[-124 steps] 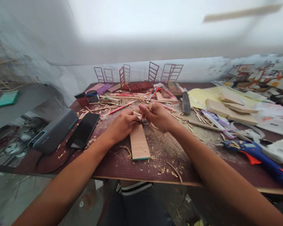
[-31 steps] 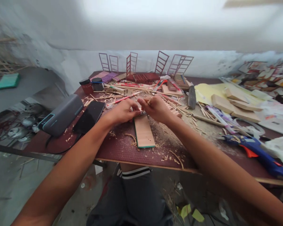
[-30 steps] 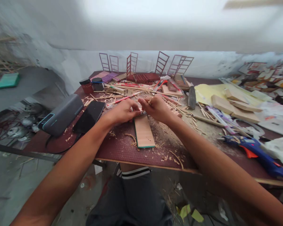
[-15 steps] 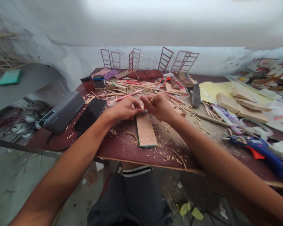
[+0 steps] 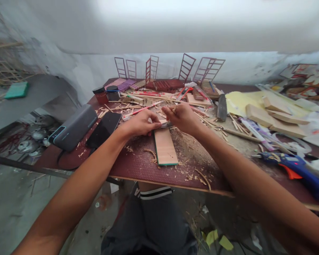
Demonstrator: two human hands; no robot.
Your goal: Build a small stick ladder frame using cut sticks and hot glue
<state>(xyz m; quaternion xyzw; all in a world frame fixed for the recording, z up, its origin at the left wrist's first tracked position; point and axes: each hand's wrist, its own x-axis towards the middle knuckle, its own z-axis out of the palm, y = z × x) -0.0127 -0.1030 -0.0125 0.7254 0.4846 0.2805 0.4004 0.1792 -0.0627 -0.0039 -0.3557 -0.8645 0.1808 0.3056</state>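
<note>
The right hand (image 5: 184, 119) is clenched, and from it a metal blade (image 5: 166, 124) comes out toward the left side, so this hand is grasping the blade. The left hand (image 5: 145, 123) has its fingers bent, and the thumb is close to the other end of the blade; I cannot tell if these fingers hold something, because they hide the place. The blade lies across the far part of a flat wooden board (image 5: 166, 147), which rests on the dark red table (image 5: 134, 164) in front of the person, with a green edge on its near end. Around the board there are wood shavings (image 5: 203, 179). To the left, a black phone (image 5: 104, 130) lies beside a dark grey box (image 5: 74, 127). Behind the hands are many thin sticks (image 5: 142, 94), and at the back stand small ladder-like frames (image 5: 187, 67). On the right side there are wooden blocks (image 5: 257, 115) and, nearer, a blue glue gun (image 5: 297, 166) with an orange trigger.
</note>
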